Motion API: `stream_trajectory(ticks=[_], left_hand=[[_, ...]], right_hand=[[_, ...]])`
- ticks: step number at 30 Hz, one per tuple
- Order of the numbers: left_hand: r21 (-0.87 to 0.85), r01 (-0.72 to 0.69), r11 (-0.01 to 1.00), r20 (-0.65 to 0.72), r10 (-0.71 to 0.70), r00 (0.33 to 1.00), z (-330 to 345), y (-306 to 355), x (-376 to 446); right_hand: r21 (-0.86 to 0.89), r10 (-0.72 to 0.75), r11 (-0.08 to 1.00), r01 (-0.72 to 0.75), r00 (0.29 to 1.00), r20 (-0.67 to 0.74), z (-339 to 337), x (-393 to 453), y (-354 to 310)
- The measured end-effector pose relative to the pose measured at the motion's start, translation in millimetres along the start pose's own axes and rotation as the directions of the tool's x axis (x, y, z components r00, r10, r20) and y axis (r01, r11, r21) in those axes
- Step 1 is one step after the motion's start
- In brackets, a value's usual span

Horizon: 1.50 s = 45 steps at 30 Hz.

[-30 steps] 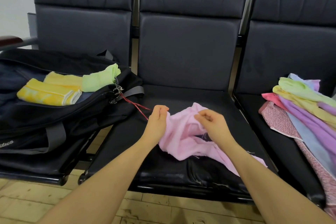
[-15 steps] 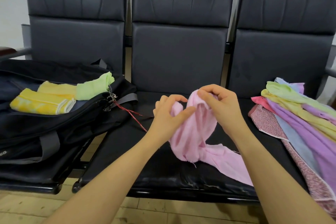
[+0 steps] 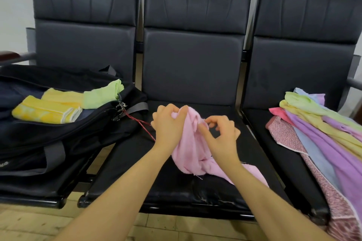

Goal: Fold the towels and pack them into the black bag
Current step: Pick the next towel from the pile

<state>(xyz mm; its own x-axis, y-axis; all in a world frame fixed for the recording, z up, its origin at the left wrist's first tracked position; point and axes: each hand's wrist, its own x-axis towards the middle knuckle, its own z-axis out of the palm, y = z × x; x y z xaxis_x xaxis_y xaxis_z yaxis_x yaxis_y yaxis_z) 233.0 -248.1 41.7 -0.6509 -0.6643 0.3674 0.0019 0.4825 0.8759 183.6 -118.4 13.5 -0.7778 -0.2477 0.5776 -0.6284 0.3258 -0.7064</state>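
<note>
Right now your left hand (image 3: 169,123) pinches the pink towel (image 3: 193,148) at its raised top edge, while your right hand (image 3: 222,139) pinches the edge just beside it. Slide your fingers apart along that hem until you find both corners, then lift it off the seat (image 3: 195,191).

pink towel (image 3: 193,148) plain pale pink; black bag (image 3: 58,139) black, grey straps, dark navy lining perhaps; folded towels in bag (image 3: 49,110) two yellow, one light green; red cord (image 3: 144,126) at zipper; towel pile (image 3: 323,133) green, yellow, lilac, light blue, hot pink, one pink-and-white speckled print; seats (image 3: 194,64) black
</note>
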Motion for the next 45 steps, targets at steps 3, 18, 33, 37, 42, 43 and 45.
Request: stream_trajectory(ticks=[3,18,33,37,42,43,45], left_hand=[[0.030,0.020,0.999,-0.038,-0.019,0.999,-4,-10,5],[0.233,0.004,0.973,-0.087,0.017,0.996,-36,-57,11],[0.188,-0.038,0.981,-0.055,0.049,0.997,-48,-52,15],[0.188,-0.079,0.979,-0.033,0.087,0.996,-53,-55,22],[-0.001,-0.067,0.998,0.241,0.065,0.968,-55,-51,27],[-0.008,-0.068,0.998,0.277,0.068,0.958,-52,-52,26],[-0.010,-0.056,0.998,0.329,0.057,0.943,-44,-56,22]], right_hand=[[0.004,0.084,0.996,-0.085,0.994,0.065,13,0,-2],[-0.084,0.279,0.960,-0.267,0.883,0.376,58,4,-5],[0.296,0.269,0.900,-0.320,0.942,0.202,59,8,-26],[0.399,0.233,0.889,-0.223,0.972,0.022,35,21,-33],[0.338,0.156,0.934,-0.119,0.984,-0.086,10,26,-22],[0.249,0.139,0.960,-0.128,0.990,-0.025,10,23,-18],[0.095,0.151,0.982,-0.165,0.978,0.143,15,14,-10]])
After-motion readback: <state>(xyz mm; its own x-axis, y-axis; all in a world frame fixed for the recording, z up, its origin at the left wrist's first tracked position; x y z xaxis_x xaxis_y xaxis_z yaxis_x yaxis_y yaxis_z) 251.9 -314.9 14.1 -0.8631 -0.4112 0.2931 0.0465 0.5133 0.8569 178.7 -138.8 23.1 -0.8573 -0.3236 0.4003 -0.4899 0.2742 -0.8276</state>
